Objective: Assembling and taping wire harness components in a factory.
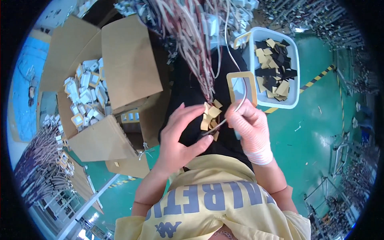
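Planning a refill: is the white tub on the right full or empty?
Partly full: the white tub holds a loose layer of black and tan squares, below its rim.

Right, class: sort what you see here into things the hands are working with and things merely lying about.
In use:
left hand
right hand
small tan squares
thin tool
white cable
tan frame

Lying about:
cardboard box of framed parts
plastic tub of black and tan squares
cable bundle

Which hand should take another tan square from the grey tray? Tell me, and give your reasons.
Probably the right hand. It is on the same side as the grey tray of tan and black squares and nearer to it. The left hand rests on the tan squares on the lap, farther away.
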Motion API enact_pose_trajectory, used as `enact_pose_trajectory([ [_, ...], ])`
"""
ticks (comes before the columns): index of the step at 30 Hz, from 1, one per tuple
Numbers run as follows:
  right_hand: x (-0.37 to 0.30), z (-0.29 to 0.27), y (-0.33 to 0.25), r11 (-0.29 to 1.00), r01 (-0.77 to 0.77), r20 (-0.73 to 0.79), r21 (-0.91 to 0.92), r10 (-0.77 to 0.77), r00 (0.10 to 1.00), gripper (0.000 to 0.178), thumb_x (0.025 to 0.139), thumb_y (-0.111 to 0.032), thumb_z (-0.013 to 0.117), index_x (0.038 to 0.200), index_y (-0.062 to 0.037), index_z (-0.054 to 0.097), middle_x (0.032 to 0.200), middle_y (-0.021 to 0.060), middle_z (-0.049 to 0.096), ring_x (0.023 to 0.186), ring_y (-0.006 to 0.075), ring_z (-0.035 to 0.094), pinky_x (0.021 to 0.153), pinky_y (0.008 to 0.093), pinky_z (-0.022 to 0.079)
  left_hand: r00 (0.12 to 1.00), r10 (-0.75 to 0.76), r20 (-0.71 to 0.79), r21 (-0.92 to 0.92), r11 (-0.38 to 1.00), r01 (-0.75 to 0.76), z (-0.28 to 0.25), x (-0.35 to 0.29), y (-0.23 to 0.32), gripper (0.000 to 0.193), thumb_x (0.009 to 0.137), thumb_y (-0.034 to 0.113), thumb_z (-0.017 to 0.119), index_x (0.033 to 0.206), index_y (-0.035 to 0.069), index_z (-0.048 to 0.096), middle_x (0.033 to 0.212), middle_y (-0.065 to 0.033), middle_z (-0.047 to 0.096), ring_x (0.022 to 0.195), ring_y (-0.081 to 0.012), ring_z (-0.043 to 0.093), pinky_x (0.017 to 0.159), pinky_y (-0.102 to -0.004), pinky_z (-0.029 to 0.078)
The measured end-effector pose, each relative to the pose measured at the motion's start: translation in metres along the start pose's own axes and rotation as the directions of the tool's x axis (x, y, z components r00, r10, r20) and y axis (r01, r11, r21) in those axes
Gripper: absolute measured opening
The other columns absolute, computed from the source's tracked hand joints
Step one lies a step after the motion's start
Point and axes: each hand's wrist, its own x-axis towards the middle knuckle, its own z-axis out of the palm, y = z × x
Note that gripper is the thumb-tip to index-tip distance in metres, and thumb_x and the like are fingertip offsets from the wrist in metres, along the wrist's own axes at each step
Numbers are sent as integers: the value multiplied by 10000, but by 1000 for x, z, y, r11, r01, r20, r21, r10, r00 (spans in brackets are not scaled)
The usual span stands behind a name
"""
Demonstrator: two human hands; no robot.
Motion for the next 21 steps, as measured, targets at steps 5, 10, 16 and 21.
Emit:
enact_pose_trajectory([
  [5, 0, 5, -3, 986, 70, -10, -149, -73, 997, 70, 831, -41, 658, 773, -12, 632, 877, 40, 567, 786, 107, 522, 702, 248, 428, 994, -7, -109, -4, 1000, 7, 31, 4, 8, 165, 845, -18, 652, 1005, -57, 639, 862, -98, 670, 720, -137, 627, 662, -242, 498],
  [10, 10, -14, 4, 938, 168, 119, -304, -137, 983, 99, 817, -73, 669, 753, -12, 623, 826, 34, 541, 724, 126, 510, 661, 264, 418, 888, -441, 130, -352, 817, 457, 40, 9, 6, 94, 891, 52, 635, 940, -27, 641, 804, -19, 626, 698, -60, 578, 615, -221, 474],
  [16, 61, -79, 8, 972, -234, 586, -19, 200, 785, 160, 842, -126, 638, 808, 29, 660, 780, 40, 594, 693, 106, 518, 611, 245, 396, 788, -485, 379, -656, 460, 599, 34, 11, 8, 91, 943, 64, 533, 1000, 6, 572, 825, -41, 598, 633, -51, 479, 572, -182, 389],
  [21, 86, -181, 42, 810, 19, -285, -586, -227, 931, 164, 794, -116, 643, 922, -18, 674, 883, 79, 650, 772, 181, 619, 698, 283, 490, 713, -502, 491, -786, 98, 610, 45, 16, -8, 148, 948, 201, 551, 947, 57, 521, 826, -41, 544, 689, -134, 501, 631, -259, 406],
])
